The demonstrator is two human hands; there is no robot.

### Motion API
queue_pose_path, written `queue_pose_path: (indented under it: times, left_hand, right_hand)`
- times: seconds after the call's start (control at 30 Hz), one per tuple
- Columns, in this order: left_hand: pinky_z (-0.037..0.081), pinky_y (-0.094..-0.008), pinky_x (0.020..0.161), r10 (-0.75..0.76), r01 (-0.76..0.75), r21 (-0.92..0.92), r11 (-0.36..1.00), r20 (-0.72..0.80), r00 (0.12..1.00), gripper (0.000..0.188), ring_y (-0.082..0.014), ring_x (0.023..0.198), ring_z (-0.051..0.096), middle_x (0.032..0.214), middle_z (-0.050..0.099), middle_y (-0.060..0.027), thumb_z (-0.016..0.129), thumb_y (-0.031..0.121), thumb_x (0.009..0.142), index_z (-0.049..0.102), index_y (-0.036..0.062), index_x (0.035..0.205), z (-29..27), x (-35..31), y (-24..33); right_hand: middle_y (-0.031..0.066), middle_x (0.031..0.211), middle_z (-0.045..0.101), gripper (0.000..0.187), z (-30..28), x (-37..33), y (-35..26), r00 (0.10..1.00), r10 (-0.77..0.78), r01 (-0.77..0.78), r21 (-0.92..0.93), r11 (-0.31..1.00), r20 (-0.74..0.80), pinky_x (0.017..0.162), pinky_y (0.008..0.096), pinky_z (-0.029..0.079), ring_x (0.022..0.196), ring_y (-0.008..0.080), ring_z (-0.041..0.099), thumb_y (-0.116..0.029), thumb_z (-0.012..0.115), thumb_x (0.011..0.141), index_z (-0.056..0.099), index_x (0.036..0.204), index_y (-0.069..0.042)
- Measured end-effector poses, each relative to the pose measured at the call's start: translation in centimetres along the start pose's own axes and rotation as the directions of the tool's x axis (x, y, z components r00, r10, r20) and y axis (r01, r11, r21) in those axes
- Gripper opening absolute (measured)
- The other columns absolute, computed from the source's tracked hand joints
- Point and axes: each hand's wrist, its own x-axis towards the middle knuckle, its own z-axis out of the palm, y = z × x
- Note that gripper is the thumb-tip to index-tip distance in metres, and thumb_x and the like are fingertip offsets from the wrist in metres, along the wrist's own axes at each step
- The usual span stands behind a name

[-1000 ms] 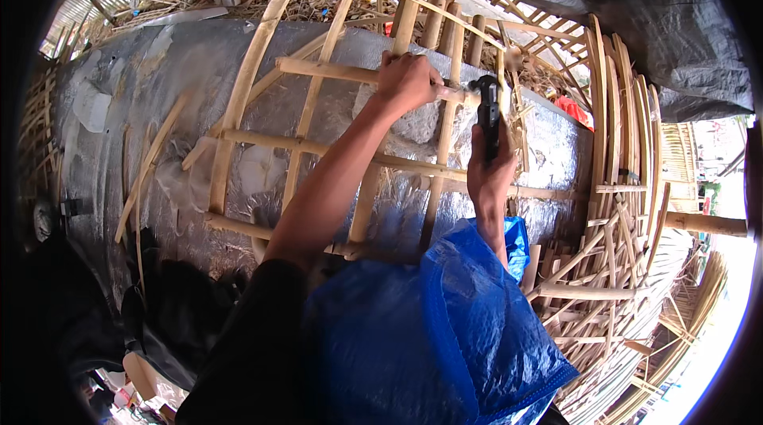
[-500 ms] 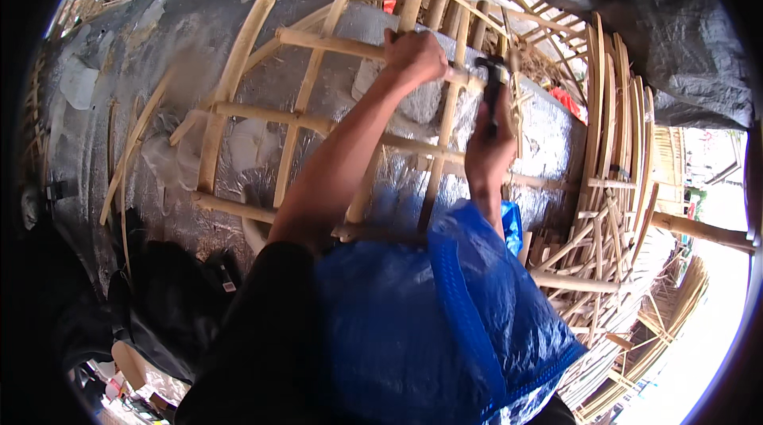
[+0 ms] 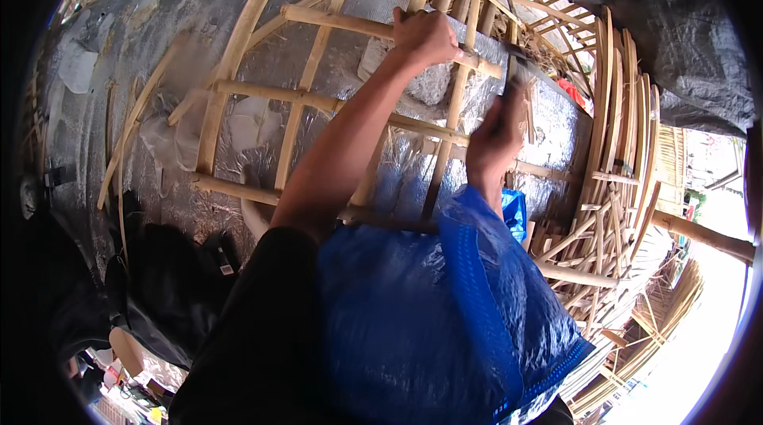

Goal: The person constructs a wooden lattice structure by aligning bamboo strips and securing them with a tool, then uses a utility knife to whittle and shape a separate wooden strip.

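Observation:
A lattice of split-bamboo strips [image 3: 231, 52] and round bamboo poles lies in front of me. My left hand [image 3: 429, 39] is wrapped around the topmost bamboo crosspiece [image 3: 342, 21], near where strips cross it. The crosspiece's cut right end sticks out past my fingers. To the right of that end, my right hand [image 3: 494, 147] grips a hammer [image 3: 509, 99] by its dark handle. The hammer's head is blurred by motion and stands apart from the crosspiece. Blue plastic sheeting [image 3: 397, 306] covers my lap and reaches up to my right wrist.
Silvery foil sheeting [image 3: 87, 119] lies beneath the lattice, with a grey block [image 3: 425, 83] under my left hand. Long bamboo strips [image 3: 616, 99] stand at the right, above a heap of split pieces [image 3: 592, 242]. Black tarpaulin [image 3: 668, 36] hangs at the upper right.
The hammer has swung away from the end of the crosspiece, to the right. My left hand keeps its hold on the bamboo, and the whole view has shifted slightly.

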Motion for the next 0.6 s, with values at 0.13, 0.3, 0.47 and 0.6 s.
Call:
queue_pose_path:
  times: [0.13,0.3,0.47,0.6]
  left_hand:
    - [0.031,-0.0526,0.095,0.000,0.001,-0.049,0.999,0.033,0.999,0.023,-0.0212,0.082,0.068,0.080,0.075,0.0003,0.082,0.045,0.071,0.079,0.0255,0.083,0.6,-0.6,-1.0]
    - [0.029,-0.0576,0.102,-0.001,0.002,-0.019,1.000,0.031,1.000,0.021,-0.0232,0.090,0.069,0.085,0.075,-0.0013,0.083,0.045,0.071,0.078,0.0263,0.079,0.1,0.1,-0.3]
    - [0.032,-0.0543,0.097,0.047,-0.046,-0.032,0.998,0.008,0.999,0.024,-0.0229,0.085,0.069,0.080,0.075,0.0001,0.081,0.046,0.073,0.079,0.0244,0.084,0.3,0.2,-0.4]
    - [0.032,-0.0557,0.097,0.029,-0.029,-0.005,1.000,-0.037,0.999,0.020,-0.0205,0.084,0.069,0.079,0.075,0.0025,0.082,0.043,0.073,0.079,0.0269,0.084,0.2,0.1,-0.6]
  right_hand:
    - [0.0248,0.105,0.070,0.050,0.7,0.5,1.1,0.992,-0.122,0.122,-0.014,0.992,-0.042,0.070,0.0324,0.052,0.080,0.0180,0.066,-0.021,0.058,0.100,0.044,0.147,-0.013]
    - [0.0182,0.104,0.071,0.046,0.1,0.5,1.5,0.977,-0.183,0.201,-0.186,0.962,0.111,0.057,0.0313,0.051,0.063,0.0125,0.059,-0.017,0.055,0.100,0.047,0.145,-0.008]
    - [0.0155,0.112,0.070,0.046,0.1,2.1,0.8,0.962,-0.168,0.196,0.113,0.974,-0.217,0.076,0.0265,0.052,0.083,0.0115,0.061,-0.018,0.054,0.102,0.046,0.143,0.000]
    - [0.0241,0.124,0.063,0.045,0.7,0.5,0.5,0.988,-0.129,0.137,-0.104,0.985,0.081,0.090,0.0330,0.050,0.109,0.0227,0.063,-0.015,0.056,0.099,0.048,0.141,0.000]
